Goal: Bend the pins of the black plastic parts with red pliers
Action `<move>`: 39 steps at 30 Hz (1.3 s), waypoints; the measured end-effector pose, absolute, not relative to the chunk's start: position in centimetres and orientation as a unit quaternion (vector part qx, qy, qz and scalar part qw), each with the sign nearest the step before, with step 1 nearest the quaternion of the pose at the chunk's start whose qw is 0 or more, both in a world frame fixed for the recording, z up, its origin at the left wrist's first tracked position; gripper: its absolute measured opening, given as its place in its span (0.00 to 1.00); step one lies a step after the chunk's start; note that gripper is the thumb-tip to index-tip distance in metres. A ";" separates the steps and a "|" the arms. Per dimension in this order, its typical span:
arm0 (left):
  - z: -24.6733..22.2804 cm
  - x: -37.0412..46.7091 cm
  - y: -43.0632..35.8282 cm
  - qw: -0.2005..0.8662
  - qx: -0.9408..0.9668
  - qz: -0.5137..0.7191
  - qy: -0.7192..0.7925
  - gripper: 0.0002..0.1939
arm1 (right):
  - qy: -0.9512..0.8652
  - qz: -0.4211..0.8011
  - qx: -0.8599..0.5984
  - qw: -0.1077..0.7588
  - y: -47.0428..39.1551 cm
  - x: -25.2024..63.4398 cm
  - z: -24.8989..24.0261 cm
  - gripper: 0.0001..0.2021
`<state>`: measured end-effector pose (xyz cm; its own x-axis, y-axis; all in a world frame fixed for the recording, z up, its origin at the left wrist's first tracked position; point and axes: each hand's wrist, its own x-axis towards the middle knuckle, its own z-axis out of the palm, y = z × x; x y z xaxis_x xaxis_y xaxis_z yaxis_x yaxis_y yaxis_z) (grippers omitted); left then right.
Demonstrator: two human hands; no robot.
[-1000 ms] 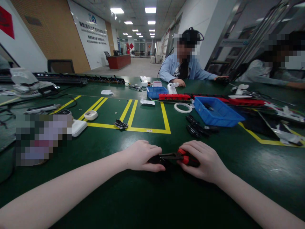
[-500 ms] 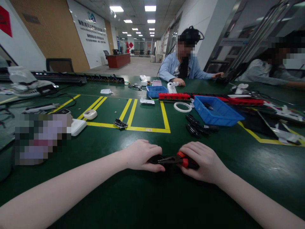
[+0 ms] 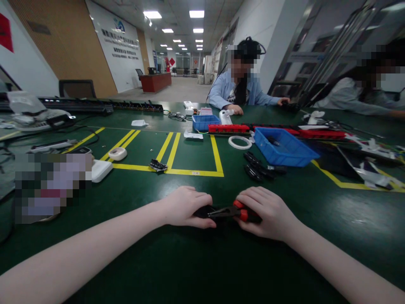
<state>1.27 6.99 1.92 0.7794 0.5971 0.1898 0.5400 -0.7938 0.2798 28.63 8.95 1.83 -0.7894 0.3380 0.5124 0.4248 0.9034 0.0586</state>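
Note:
My right hand (image 3: pixel 267 213) is closed around the red-and-black handles of needle-nose pliers (image 3: pixel 223 212). Their dark jaws point left, toward my left hand (image 3: pixel 190 207). Between the left thumb and fingers sits a small black part (image 3: pixel 204 211), mostly covered by the hand, so its kind does not show. The plier tips lie over this black part; whether they grip it I cannot tell. Both hands are low over the green table (image 3: pixel 196 266). Beyond the right hand lie several black plastic pieces (image 3: pixel 257 166).
A blue bin (image 3: pixel 284 152) stands behind the black pieces, with a white ring (image 3: pixel 239 142) to its left. A small broken part (image 3: pixel 158 165) rests on yellow tape. At left are a white box (image 3: pixel 100 171) and a round white case (image 3: pixel 117 153). A person (image 3: pixel 242 84) sits across the table.
The whole view has shifted slightly, so things appear a little further left. Both hands keep the same hold on the pliers and the black part.

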 end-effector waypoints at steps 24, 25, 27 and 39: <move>1.9 1.2 7.2 0.087 0.933 0.124 0.325 0.22 | -0.942 -0.063 -0.251 0.215 9.0 28.5 1.7 0.11; 2.0 1.2 7.2 0.085 0.933 0.121 0.329 0.23 | -0.942 -0.060 -0.255 0.210 8.9 28.5 1.9 0.11; 2.0 1.2 7.1 0.085 0.932 0.116 0.332 0.23 | -0.941 -0.059 -0.259 0.207 8.9 28.4 2.0 0.11; 2.1 1.1 7.1 0.099 0.935 0.140 0.312 0.21 | -0.932 -0.046 -0.275 0.232 8.9 28.6 2.0 0.12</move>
